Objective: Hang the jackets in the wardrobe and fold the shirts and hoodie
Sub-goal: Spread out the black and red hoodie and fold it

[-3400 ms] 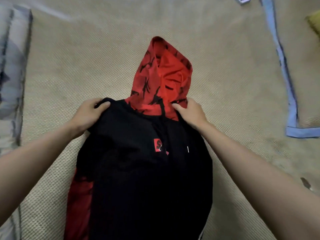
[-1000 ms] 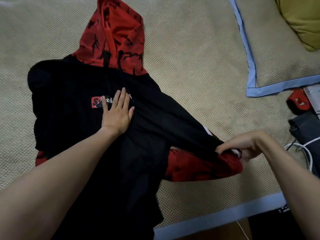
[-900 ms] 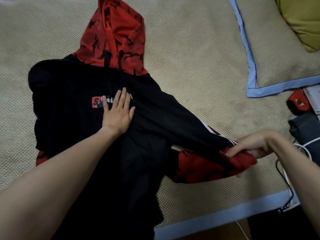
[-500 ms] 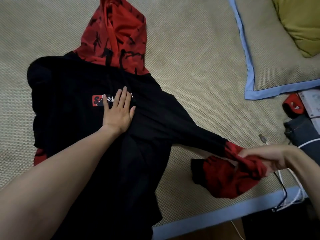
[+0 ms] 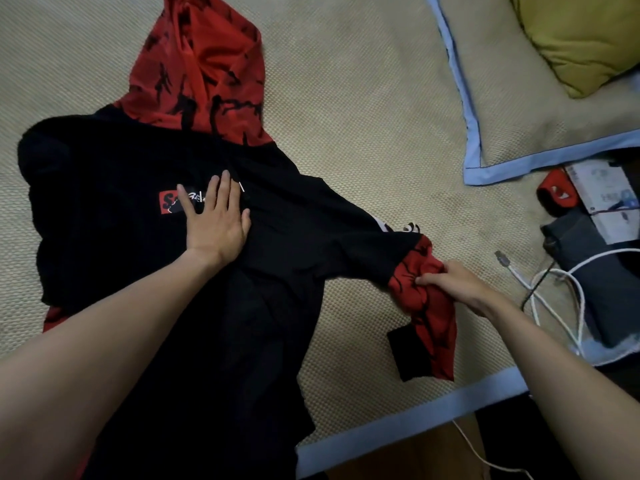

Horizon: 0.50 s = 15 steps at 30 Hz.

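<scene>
Head view. The black hoodie with a red, black-streaked hood (image 5: 145, 216) lies front-up on the beige woven mat with pale blue edging (image 5: 363, 109). The hood points toward the top of the frame.

The left hand (image 5: 216, 216) lies flat on the chest, fingers straight, partly covering the red chest logo (image 5: 166, 204). It grips nothing. Its position matches the frame half a second earlier.

The right hand (image 5: 457, 284) pinches the red cuff section of the hoodie's sleeve (image 5: 420, 299), fingers curled into the bunched cloth. Half a second earlier this sleeve end was lifted and crumpled; it now lies lower on the mat, extended out to the right of the body, with the black cuff band (image 5: 405, 353) trailing toward the near edge.

Right of the mat: a white cable (image 5: 568, 292), a dark grey folded cloth (image 5: 585, 244), a small red object (image 5: 557, 195) and a white box (image 5: 606, 195). A yellow-green cushion (image 5: 581, 36) sits on a second blue-edged mat (image 5: 498, 126).
</scene>
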Each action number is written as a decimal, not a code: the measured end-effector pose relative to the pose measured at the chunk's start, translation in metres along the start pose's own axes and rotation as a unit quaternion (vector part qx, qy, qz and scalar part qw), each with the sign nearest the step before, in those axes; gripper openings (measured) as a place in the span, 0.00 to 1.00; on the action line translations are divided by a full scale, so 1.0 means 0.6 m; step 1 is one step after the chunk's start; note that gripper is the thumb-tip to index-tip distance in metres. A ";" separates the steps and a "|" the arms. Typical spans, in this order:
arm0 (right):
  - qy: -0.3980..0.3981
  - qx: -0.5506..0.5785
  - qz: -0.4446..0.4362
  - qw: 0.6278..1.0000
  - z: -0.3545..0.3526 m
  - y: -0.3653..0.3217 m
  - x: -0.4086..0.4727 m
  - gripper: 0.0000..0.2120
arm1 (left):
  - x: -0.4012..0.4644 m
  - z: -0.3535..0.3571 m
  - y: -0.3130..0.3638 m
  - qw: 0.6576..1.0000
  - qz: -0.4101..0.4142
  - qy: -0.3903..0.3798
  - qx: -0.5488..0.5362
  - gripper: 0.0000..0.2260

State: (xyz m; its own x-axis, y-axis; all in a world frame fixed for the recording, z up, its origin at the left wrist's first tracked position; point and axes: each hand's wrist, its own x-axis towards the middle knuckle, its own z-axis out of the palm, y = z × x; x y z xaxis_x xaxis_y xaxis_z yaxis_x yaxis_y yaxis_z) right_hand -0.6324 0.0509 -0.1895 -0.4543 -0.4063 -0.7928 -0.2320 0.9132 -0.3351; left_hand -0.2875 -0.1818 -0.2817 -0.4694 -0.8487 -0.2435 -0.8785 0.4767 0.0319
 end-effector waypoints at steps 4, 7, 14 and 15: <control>-0.016 0.079 0.045 0.996 -0.004 0.036 0.008 0.10 | -0.014 -0.041 0.076 0.983 0.144 0.114 -0.005 0.27; -0.050 0.038 0.037 0.997 -0.017 0.058 -0.004 0.10 | -0.038 -0.033 0.188 0.956 0.287 0.042 -0.041 0.29; -0.028 -0.205 -0.122 0.971 -0.088 0.110 -0.025 0.10 | -0.012 0.016 0.291 0.975 0.213 -0.061 0.004 0.31; -0.016 -0.241 -0.130 0.962 -0.099 0.114 -0.029 0.08 | -0.011 0.021 0.292 0.976 0.209 -0.059 0.014 0.32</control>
State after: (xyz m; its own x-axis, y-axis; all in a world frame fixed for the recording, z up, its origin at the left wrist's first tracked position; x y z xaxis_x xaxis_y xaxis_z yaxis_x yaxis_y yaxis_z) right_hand -0.6913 0.1184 -0.1686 -0.3016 -0.6108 -0.7321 -0.7088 0.6572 -0.2562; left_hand -0.4374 -0.0901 -0.2865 -0.7710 -0.5473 -0.3256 -0.6092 0.7828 0.1266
